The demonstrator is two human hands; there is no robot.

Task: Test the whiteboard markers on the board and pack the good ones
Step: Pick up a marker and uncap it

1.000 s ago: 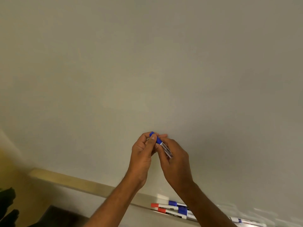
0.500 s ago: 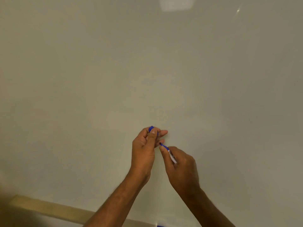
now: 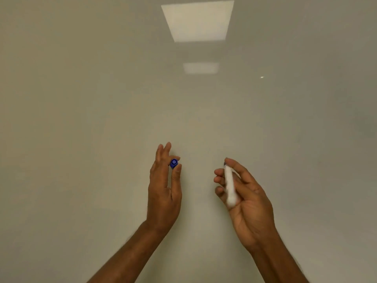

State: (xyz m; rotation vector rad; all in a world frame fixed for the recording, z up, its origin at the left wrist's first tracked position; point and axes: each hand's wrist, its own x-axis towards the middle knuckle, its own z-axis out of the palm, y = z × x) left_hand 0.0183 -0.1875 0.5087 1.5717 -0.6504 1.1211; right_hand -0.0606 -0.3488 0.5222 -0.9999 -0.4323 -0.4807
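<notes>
The whiteboard (image 3: 102,99) fills the whole view and bears no marks. My left hand (image 3: 164,186) pinches the small blue marker cap (image 3: 173,163) between thumb and forefinger, with the other fingers straight and pointing up. To the right, my right hand (image 3: 242,199) grips the white marker barrel (image 3: 229,183), which points up toward the board with its dark tip just past my fingertips. Both hands are a short way from the board, about a hand's width apart.
Reflections of two ceiling light panels (image 3: 197,21) show on the upper board. The tray with the other markers is out of view.
The hands have pulled apart: the cap came off the marker and stays in my left hand, the barrel moved right in my right hand. The view tilted up, losing the tray.
</notes>
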